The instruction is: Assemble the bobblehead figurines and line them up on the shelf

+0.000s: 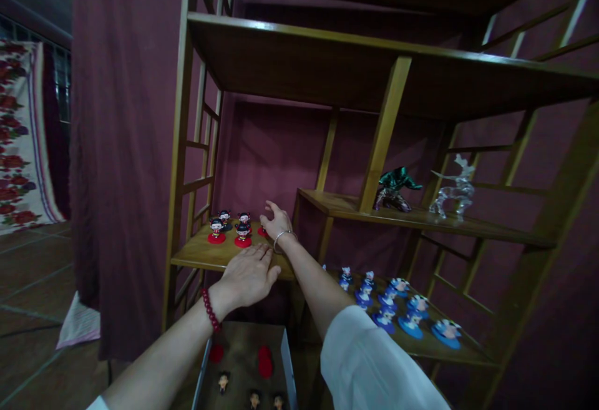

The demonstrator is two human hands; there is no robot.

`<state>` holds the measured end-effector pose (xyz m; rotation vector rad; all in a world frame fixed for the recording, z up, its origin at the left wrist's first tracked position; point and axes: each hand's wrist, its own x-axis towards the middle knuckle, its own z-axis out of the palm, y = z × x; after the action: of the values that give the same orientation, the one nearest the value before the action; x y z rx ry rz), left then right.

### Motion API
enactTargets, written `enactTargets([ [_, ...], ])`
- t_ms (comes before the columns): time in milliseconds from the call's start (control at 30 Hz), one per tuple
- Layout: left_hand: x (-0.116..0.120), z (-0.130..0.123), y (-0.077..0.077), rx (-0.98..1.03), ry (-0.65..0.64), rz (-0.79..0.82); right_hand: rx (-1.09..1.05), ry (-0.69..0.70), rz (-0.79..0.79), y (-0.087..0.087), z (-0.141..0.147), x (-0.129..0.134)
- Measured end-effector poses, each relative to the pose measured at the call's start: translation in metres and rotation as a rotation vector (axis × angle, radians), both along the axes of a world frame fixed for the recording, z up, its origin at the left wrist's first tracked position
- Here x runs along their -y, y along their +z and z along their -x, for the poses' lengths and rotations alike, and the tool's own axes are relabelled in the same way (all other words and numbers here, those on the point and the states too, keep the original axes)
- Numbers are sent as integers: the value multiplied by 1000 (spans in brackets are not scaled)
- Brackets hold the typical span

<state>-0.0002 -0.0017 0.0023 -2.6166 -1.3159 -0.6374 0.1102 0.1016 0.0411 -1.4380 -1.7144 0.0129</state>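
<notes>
Hidden: red-based figurine on left shelf, mostly behind right hand; box cut off below | Right: fingers curved, cannot tell whether closed on figurine | Left hand: open, palm down at shelf's front edge | Right arm reaches in diagonally, left wrist lower

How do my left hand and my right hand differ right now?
Your left hand lies palm down at the front edge of the shelf; your right hand reaches farther in, by a red-based figurine that it mostly hides. The left hand's fingers are fairly straight, the right's are bent and spread. The left wrist wears red beads, the right a silvery bangle. Both are bare.
</notes>
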Motion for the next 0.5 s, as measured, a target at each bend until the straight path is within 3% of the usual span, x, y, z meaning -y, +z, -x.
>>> enactTargets([
  [167, 0, 0, 1, 5, -7, 11, 169, 71, -26, 12, 9, -12],
  [500, -1, 1, 1, 19, 2, 35, 427, 19, 182, 35, 25, -24],
])
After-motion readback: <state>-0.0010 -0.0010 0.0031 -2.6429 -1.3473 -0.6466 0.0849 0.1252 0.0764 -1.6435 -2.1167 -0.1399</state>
